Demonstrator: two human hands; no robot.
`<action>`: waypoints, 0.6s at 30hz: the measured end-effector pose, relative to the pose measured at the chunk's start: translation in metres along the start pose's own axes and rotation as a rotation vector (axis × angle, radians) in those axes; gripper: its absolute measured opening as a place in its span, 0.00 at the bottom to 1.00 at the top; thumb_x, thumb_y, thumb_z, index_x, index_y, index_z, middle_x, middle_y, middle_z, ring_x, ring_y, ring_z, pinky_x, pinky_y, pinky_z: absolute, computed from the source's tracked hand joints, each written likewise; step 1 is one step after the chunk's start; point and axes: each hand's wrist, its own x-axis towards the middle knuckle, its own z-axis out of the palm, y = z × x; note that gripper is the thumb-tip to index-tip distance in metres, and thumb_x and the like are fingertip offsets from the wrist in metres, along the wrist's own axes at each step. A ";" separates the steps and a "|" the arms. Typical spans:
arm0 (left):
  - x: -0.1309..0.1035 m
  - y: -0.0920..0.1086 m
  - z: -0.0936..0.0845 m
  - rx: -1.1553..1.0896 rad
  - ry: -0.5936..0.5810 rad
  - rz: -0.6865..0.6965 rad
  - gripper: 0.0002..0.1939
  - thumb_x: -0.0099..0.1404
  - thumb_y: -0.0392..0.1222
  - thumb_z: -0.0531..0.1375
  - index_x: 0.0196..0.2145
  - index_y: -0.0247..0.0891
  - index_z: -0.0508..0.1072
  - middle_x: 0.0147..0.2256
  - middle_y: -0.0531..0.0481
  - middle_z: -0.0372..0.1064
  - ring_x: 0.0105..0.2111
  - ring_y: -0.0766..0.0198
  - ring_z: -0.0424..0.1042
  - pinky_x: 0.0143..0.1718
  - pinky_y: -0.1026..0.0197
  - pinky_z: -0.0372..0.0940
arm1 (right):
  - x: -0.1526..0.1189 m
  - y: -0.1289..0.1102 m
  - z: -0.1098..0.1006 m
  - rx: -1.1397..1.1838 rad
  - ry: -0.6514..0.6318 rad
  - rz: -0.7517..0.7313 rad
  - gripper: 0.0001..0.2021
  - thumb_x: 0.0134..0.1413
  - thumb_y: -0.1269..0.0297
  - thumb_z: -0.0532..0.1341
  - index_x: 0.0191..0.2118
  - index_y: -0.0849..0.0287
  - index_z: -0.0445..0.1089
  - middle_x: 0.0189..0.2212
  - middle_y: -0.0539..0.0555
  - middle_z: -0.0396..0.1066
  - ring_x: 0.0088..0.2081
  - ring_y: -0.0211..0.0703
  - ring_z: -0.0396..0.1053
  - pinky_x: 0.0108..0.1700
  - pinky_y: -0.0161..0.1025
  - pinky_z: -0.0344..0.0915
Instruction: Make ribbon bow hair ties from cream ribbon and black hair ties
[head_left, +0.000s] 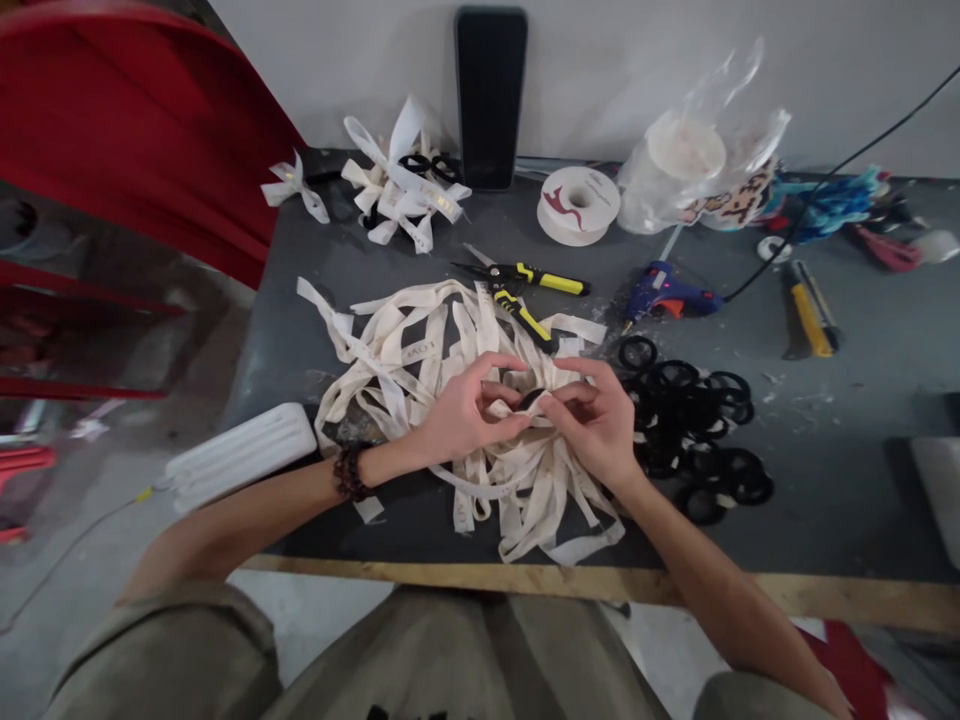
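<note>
Above a heap of cream ribbon strips (532,500), some with printed lettering, my two hands meet. My left hand (476,405), with a dark bead bracelet at its wrist, is pinched on a cream ribbon. From the other side, my right hand (596,415) grips the same ribbon (541,408) between thumb and fingers. A black hair tie (532,398) shows between the hands, with the ribbon around or against it; fingers hide part of both. Right of my right hand lies a pile of black hair ties (679,430).
Yellow-handled snips (540,280) lie beyond the ribbons. A blue glue gun (667,290), its black cord trailing right, sits near a yellow cutter (811,310). Behind are finished-looking bows (405,185), a ribbon spool (577,205) and a leaning phone (491,100). A white lamp-like block (240,455) lies left.
</note>
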 end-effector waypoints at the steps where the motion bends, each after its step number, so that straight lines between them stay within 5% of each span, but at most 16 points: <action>1: 0.000 0.001 0.001 0.020 0.003 0.010 0.31 0.66 0.48 0.75 0.61 0.41 0.70 0.37 0.50 0.78 0.33 0.65 0.78 0.31 0.69 0.71 | 0.001 0.000 0.000 0.019 0.003 0.016 0.23 0.62 0.53 0.74 0.59 0.50 0.72 0.28 0.46 0.79 0.25 0.40 0.73 0.27 0.39 0.68; 6: 0.000 0.001 0.001 0.185 0.001 0.108 0.16 0.70 0.49 0.71 0.52 0.39 0.82 0.39 0.47 0.81 0.34 0.66 0.78 0.33 0.67 0.72 | 0.002 -0.004 0.001 0.110 0.000 0.053 0.28 0.61 0.54 0.75 0.63 0.50 0.69 0.28 0.46 0.80 0.27 0.42 0.78 0.31 0.40 0.74; 9: 0.001 0.001 0.000 0.146 0.055 0.084 0.20 0.67 0.50 0.73 0.52 0.38 0.82 0.37 0.48 0.80 0.29 0.68 0.74 0.28 0.69 0.68 | 0.003 -0.005 0.000 0.129 -0.043 0.052 0.33 0.59 0.51 0.76 0.65 0.50 0.67 0.33 0.49 0.82 0.31 0.43 0.80 0.32 0.39 0.76; 14: 0.001 -0.001 0.000 0.077 0.098 0.113 0.19 0.66 0.50 0.75 0.50 0.39 0.84 0.48 0.43 0.83 0.37 0.64 0.80 0.35 0.67 0.75 | 0.002 -0.003 -0.001 0.130 -0.073 0.061 0.36 0.56 0.54 0.78 0.67 0.50 0.67 0.38 0.50 0.83 0.31 0.42 0.80 0.33 0.39 0.77; 18: -0.002 -0.004 0.001 0.061 0.134 0.066 0.18 0.66 0.52 0.75 0.49 0.40 0.88 0.44 0.43 0.86 0.30 0.67 0.77 0.31 0.67 0.73 | 0.000 -0.001 -0.001 0.098 -0.052 0.035 0.34 0.58 0.55 0.77 0.67 0.49 0.68 0.38 0.51 0.83 0.32 0.44 0.81 0.32 0.40 0.77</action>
